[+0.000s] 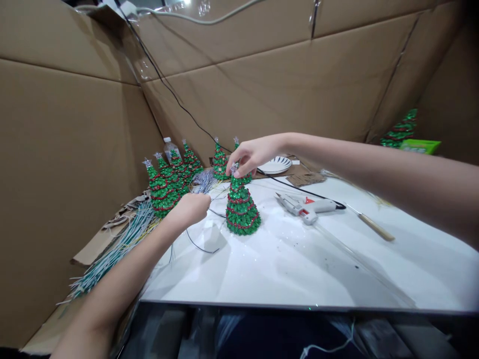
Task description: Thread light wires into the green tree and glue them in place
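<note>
A small green beaded Christmas tree (243, 214) with red garlands stands upright on the white table (284, 269). The thumb and fingers of my right hand (249, 154) are closed around the clear star at its tip. Left of that tree, my left hand (192, 207) is a closed fist just above the table. Whatever it holds, if anything, is hidden by the fingers. Thin dark wire (202, 248) curves over the tabletop beneath the fist. A bundle of pale, thin strands (203, 182) lies just behind it.
More beaded trees (162, 192) stand at the left and back. White and green wires (112, 254) lie along the left edge. A glue gun (307, 207) with a black cord, a wooden-handled tool (376, 227) and a plate (276, 165) are to the right. Cardboard walls (262, 94) enclose the table.
</note>
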### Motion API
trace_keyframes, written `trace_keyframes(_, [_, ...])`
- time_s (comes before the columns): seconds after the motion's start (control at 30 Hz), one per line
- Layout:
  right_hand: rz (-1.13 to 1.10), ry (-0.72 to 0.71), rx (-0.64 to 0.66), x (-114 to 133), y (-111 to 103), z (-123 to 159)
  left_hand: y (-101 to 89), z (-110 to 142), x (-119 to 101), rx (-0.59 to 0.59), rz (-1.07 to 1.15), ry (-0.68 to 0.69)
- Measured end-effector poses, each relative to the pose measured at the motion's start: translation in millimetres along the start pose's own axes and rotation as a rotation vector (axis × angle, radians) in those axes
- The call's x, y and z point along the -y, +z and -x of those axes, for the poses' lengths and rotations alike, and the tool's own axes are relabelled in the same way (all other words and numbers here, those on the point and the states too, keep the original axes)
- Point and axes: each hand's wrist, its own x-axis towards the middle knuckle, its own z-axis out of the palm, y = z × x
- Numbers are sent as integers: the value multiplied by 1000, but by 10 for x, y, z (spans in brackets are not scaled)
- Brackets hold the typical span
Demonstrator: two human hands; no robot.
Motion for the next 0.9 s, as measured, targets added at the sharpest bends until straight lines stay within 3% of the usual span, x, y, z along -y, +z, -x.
trace_keyframes(0.27, [213,156,-369,329,5,20,-12,12,4,32,25,-6])
trace_keyframes(0.53, [385,222,-331,399,129,-97,-41,19,-14,58,12,-20])
trace_keyframes(0.67, [349,263,-346,433,156,-110,-61,18,-11,75,9,-22])
trace_keyframes(0.9, [270,214,-340,479,94,-41,-121,67,30,80,22,-31])
